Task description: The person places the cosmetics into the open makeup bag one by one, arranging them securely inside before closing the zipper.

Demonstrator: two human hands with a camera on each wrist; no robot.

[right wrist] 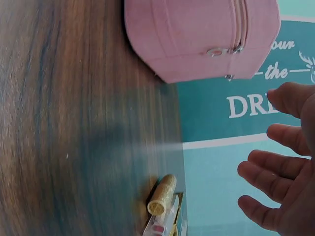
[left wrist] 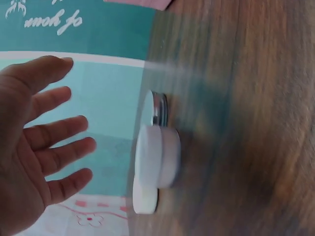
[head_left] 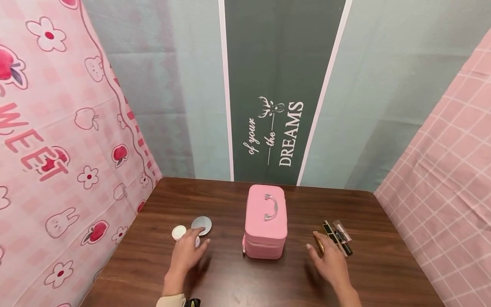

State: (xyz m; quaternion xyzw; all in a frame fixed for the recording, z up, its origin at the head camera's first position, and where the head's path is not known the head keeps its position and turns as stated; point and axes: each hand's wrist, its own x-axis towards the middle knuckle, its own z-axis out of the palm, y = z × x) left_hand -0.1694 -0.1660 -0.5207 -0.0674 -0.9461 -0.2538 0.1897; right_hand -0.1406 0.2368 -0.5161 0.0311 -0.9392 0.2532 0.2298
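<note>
A pink zippered case [head_left: 266,221] with a silver handle [head_left: 273,207] on its lid stands closed between my two hands. My left hand [head_left: 186,251] hovers over a group of round containers, its fingers spread and nothing held, as the left wrist view also shows. These are a silver tin [head_left: 202,224], a small white container [head_left: 179,233] and a white jar [left wrist: 156,156] partly hidden under the hand. On the other side my right hand [head_left: 330,260] is held over a gold tube [right wrist: 163,194], fingers relaxed and apart from it.
To the right of the gold tube lie a dark palette [head_left: 330,232], a clear-capped tube [head_left: 342,230] and a dark slim stick [head_left: 347,247]. The brown wooden table [head_left: 230,281] meets a green printed curtain [head_left: 268,64] behind, with pink cloths on both sides.
</note>
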